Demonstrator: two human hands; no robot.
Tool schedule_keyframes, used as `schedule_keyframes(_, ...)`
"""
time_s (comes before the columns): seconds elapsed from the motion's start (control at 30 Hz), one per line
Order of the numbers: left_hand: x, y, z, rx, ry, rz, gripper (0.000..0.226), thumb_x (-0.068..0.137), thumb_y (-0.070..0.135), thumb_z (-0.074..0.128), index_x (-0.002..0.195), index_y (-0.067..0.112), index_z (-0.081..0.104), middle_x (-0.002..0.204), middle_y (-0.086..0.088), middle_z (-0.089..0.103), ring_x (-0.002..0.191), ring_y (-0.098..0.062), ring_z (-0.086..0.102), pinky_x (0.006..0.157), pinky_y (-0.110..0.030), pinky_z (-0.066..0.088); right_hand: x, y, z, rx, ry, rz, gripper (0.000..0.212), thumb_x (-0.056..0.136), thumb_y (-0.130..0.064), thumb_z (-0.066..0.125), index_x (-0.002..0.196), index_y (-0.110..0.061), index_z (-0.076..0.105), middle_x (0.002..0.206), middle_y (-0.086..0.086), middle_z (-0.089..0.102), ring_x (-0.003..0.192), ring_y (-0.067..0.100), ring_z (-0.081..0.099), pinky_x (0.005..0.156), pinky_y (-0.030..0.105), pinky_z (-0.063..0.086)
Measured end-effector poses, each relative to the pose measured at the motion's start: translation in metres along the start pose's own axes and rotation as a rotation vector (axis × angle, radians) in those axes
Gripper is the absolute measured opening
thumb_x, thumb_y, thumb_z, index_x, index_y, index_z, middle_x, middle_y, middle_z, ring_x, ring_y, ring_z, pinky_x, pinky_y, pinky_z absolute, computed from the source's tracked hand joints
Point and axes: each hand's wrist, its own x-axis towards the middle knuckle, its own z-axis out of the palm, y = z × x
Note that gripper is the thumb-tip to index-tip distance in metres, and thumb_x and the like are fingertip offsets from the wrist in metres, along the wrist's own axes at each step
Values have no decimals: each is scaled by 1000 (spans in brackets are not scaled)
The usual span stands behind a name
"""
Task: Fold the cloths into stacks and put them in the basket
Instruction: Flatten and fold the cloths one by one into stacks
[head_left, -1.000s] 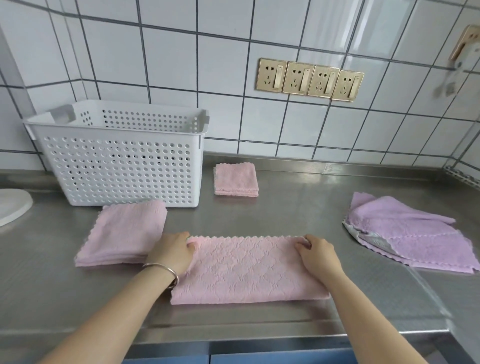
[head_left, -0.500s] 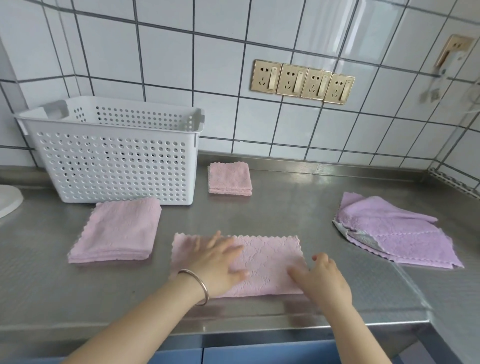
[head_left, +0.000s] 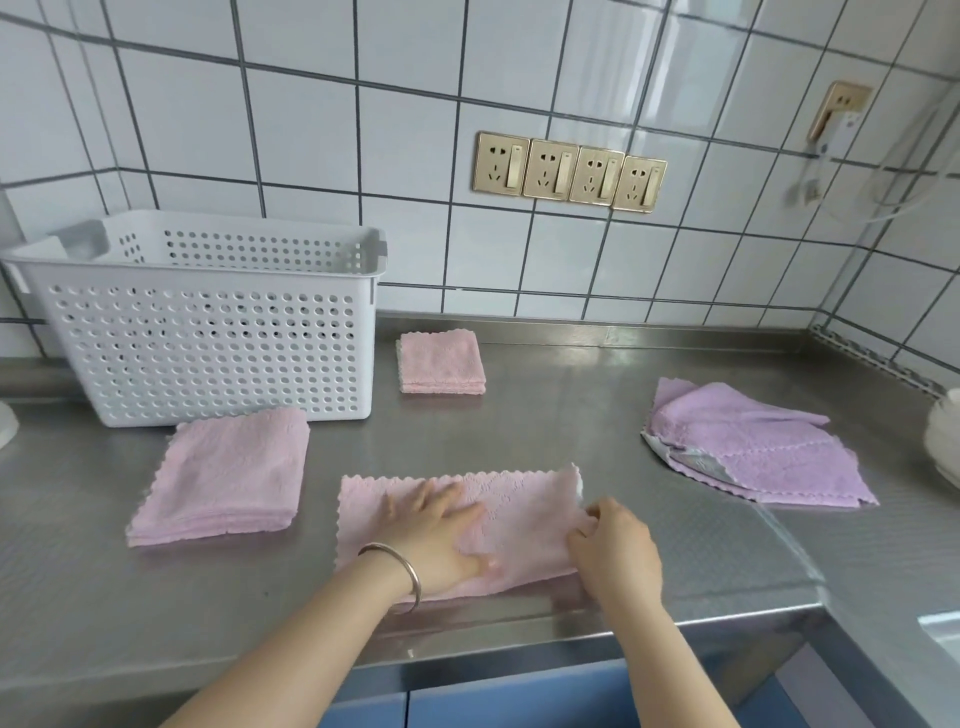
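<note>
At the right end of the pink embossed cloth strip (head_left: 498, 519), the right hand (head_left: 615, 558) pinches the scalloped short edge, fingers curled round it; that corner is lifted slightly off the stainless steel worktop (head_left: 571, 415). Grip state: closed on cloth. The left hand (head_left: 439, 535) lies flat on the strip near its middle, fingers straight, pressing down, holding nothing. A metal bangle (head_left: 402, 571) sits on that wrist.

Strip lies lengthwise near the front edge of the worktop, already folded to a long band. Judged step: fold right end over to the left.

Risks:
- If the pinch catches only the top layer, the layers separate and the fold goes skew.
- If the left palm lets go early, the whole strip slides on smooth steel.
- Near edge is close to the worktop lip; a pull toward the body could drag it over.

Left of it: a folded pink cloth stack (head_left: 223, 478), just in front of the white perforated plastic basket (head_left: 208, 338). A small pink folded square (head_left: 441, 364) sits behind. The lilac unfolded cloth heap (head_left: 753, 452) lies well apart, right. Whether anything is inside the basket cannot be told.
</note>
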Motion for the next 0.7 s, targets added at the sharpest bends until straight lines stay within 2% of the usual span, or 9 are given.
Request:
schedule_keyframes(0.07,2,7,-19,-384,76,-47,54,92,56,35,132,22,49,147,-2,41,137,-19,36,112,-32,25,-8,-16,8,57,231,-208,12,77,-6,52,87,-10,58,88,7,63,70,28,52,57,28,33)
schedule_keyframes(0.13,6,10,-33,-876,82,-175,54,88,58,43,113,15,65,123,-11,64,114,-23,59,102,-32,42,-18,-37,16,69,341,-486,15,61,-4,60,75,-12,58,74,4,60,64,29,56,47,27,32)
schedule_keyframes(0.23,8,1,-40,-1246,183,-361,40,74,55,66,73,15,66,91,-8,69,81,-22,65,80,-30,51,-35,-64,31,39,338,-838,23,54,-9,62,74,-17,53,75,-1,57,69,22,49,47,27,38)
schedule_keyframes(0.33,2,-17,-45,-1178,293,-447,22,83,23,59,63,14,55,77,-7,57,65,-19,52,56,-23,37,-43,-71,45,14,279,-909,43,56,-7,49,97,-16,50,103,1,64,85,18,45,57,26,48)
schedule_keyframes(0.4,-5,-32,-49,-1029,377,-436,19,92,17,49,76,11,57,77,-7,55,70,-21,52,53,-23,33,-43,-68,52,-6,213,-876,60,52,-2,52,111,-16,50,116,3,64,95,15,47,62,23,52)
schedule_keyframes(0.47,-14,-48,-47,-838,408,-400,12,93,18,45,92,16,56,85,-11,59,82,-25,55,61,-27,36,-43,-65,56,-45,144,-840,59,59,-6,40,116,-19,51,118,1,65,100,13,56,63,19,53)
schedule_keyframes(0.53,-18,-60,-39,-676,398,-400,25,91,19,44,113,20,55,101,-15,64,96,-31,59,74,-30,40,-44,-63,59,-95,99,-816,57,62,-6,36,113,-19,58,116,1,67,101,16,65,64,18,54)
schedule_keyframes(0.6,-20,-67,-31,-604,381,-404,44,89,18,44,133,29,44,120,-11,62,108,-32,56,86,-31,43,-45,-61,65,-111,70,-815,55,57,1,59,109,-17,65,115,1,68,101,18,68,63,19,55)
schedule_keyframes(0.7,-24,-69,-19,-578,357,-404,44,87,17,46,130,24,47,118,-12,63,106,-33,57,84,-31,42,-47,-54,72,-113,25,-772,68,43,8,74,107,-16,69,115,1,69,103,19,67,62,20,56)
